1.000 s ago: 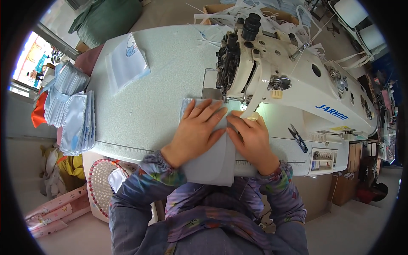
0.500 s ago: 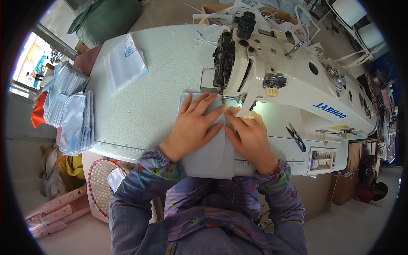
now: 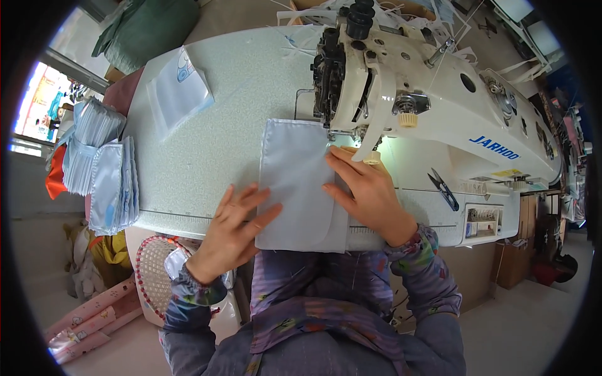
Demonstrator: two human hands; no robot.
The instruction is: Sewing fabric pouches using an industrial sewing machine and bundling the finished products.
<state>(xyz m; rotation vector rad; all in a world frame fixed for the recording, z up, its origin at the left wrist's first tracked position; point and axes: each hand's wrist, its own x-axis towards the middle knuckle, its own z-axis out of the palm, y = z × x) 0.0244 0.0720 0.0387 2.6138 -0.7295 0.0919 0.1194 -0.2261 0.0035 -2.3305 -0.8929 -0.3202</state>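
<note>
Two hands on my feed | pale cloth point(image 3: 295, 188): flat on table point(image 3: 213, 156), by sewing machine point(image 3: 439, 94) | left hand point(image 3: 229, 241): spread, gripping nothing, at cloth's left edge | right hand point(image 3: 375, 200): half-open, pressing cloth

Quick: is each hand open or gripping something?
Left hand: open, partly over the pale fabric panel.
Right hand: open, resting on it near the sewing machine.
</note>
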